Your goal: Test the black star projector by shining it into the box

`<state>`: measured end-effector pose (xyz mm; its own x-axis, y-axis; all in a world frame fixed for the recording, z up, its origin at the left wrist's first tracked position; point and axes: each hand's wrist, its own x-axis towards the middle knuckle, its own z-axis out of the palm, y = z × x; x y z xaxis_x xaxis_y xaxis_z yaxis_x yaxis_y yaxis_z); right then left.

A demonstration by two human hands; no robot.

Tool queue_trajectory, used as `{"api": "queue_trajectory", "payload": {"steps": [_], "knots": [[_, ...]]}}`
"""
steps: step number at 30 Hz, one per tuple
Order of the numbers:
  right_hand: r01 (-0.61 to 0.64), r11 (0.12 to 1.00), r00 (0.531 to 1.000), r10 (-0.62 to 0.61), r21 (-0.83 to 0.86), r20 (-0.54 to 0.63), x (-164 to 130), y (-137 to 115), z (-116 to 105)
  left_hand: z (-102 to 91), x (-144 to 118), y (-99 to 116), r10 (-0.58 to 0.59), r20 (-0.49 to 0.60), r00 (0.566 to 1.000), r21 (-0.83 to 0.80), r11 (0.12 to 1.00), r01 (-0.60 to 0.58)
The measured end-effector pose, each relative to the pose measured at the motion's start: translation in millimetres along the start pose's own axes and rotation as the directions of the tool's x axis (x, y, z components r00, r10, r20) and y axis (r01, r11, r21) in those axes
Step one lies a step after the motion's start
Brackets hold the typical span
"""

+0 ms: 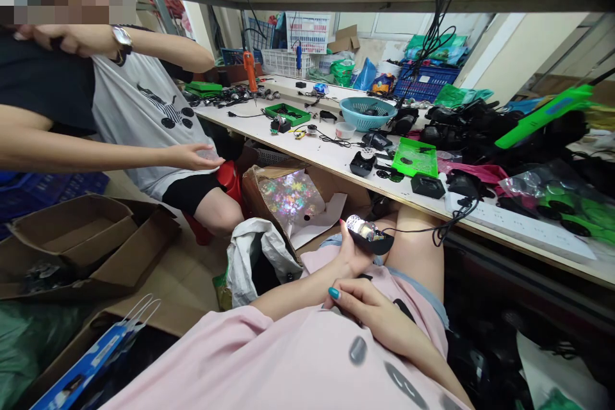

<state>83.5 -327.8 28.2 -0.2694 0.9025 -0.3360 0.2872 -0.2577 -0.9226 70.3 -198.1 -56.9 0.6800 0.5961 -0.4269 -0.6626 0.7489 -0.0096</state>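
Our left hand [353, 250] is raised toward twelve o'clock, fingers curled closed; our right hand [369, 307] rests at five o'clock, fingers loosely bent.

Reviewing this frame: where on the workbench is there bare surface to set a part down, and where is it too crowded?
Bare bench shows along the near edge, between the green tray and the small black part. Right of the green plate it is crowded with black parts and cables. The left hand holds a black lamp unit.
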Motion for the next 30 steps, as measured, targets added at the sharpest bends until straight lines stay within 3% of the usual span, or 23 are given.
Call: {"api": "queue_trajectory", "payload": {"steps": [30], "knots": [[-0.031,1.0,1.0,0.031,0.003,-0.005,1.1,-2.2,-1.3,1.0,-1.6,0.2,-0.009,0.0,1.0,0.024,1.0,0.009]]}}
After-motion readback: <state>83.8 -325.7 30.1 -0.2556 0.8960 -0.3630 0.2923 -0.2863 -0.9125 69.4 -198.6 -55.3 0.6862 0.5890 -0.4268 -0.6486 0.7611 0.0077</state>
